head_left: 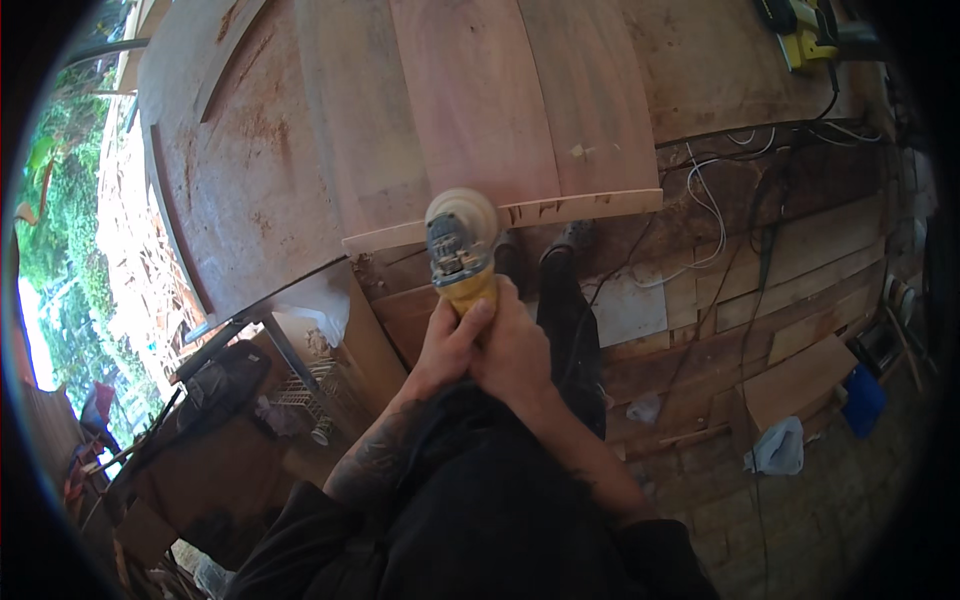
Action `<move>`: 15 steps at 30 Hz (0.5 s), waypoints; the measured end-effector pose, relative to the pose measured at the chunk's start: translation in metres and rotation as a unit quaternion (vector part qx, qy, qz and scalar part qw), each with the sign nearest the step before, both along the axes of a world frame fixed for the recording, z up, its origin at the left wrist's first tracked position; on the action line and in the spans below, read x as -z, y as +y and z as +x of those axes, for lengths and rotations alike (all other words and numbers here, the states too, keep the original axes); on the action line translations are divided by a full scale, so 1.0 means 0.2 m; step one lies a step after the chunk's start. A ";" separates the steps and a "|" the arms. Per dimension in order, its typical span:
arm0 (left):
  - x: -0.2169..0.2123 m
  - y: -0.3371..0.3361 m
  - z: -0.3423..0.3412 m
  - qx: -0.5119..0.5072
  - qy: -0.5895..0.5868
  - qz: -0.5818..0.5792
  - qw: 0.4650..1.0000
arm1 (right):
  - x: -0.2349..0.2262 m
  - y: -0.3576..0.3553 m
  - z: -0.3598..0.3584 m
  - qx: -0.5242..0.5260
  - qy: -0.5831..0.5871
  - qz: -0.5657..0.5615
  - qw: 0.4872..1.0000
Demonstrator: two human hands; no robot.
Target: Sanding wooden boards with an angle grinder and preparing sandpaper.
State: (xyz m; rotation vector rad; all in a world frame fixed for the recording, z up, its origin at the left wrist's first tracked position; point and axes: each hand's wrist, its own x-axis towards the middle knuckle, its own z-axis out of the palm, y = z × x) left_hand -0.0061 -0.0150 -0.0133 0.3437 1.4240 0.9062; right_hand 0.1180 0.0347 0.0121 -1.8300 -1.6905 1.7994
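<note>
Left hand [447, 346], right hand [514, 348] clasp sander [461, 252]; apparently snugly.

We see a yellow-and-grey handheld power tool [460, 262] with a plastic-looking housing [468, 291] and metallic-looking head [451, 238], a broad pinkish-brown wooden panel [480, 110], matt and smooth with a rough pale edge [590, 205], a crinkled white plastic bag [780, 448] and a matt brown cardboard box [800, 383].

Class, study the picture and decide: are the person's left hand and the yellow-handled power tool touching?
Touching. The head view shows the left hand gripping the power tool, with the thumb lying over the yellow handle.
</note>
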 end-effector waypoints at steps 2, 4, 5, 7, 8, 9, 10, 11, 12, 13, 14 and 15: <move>0.00 -0.06 -0.05 -0.035 0.006 -0.004 0.999 | 0.02 -0.02 -0.05 -0.018 0.014 0.002 1.000; 0.01 -0.09 -0.08 -0.042 -0.004 -0.010 0.999 | 0.05 -0.04 -0.06 -0.032 0.022 0.010 0.999; 0.01 -0.10 -0.09 -0.048 -0.015 -0.010 0.999 | 0.06 -0.05 -0.04 -0.015 0.081 0.029 0.996; 0.01 -0.09 -0.08 -0.019 -0.001 -0.018 1.000 | 0.08 -0.07 0.00 -0.013 0.142 0.046 0.989; 0.02 -0.07 -0.07 0.017 0.007 -0.012 1.000 | 0.08 -0.09 0.02 0.025 0.148 0.028 0.988; 0.02 -0.05 -0.05 0.059 0.061 -0.017 0.996 | 0.08 -0.12 0.04 0.065 0.164 0.021 0.984; 0.02 -0.02 -0.03 0.096 0.113 0.001 0.989 | 0.09 -0.13 0.07 0.092 0.179 -0.005 0.980; 0.02 0.01 0.00 0.102 0.127 -0.013 0.987 | 0.11 -0.15 0.09 0.068 0.176 -0.016 0.982; 0.02 0.05 0.02 0.094 0.143 0.013 0.985 | 0.12 -0.17 0.10 0.102 0.171 0.025 0.980; 0.03 0.08 0.05 0.090 0.142 -0.011 0.986 | 0.14 -0.18 0.12 0.147 0.167 0.065 0.973; 0.04 0.11 0.06 0.071 0.112 0.010 0.991 | 0.16 -0.19 0.13 0.123 0.166 0.068 0.976; 0.04 0.13 0.07 0.041 0.072 0.044 0.996 | 0.17 -0.20 0.14 0.126 0.158 0.076 0.976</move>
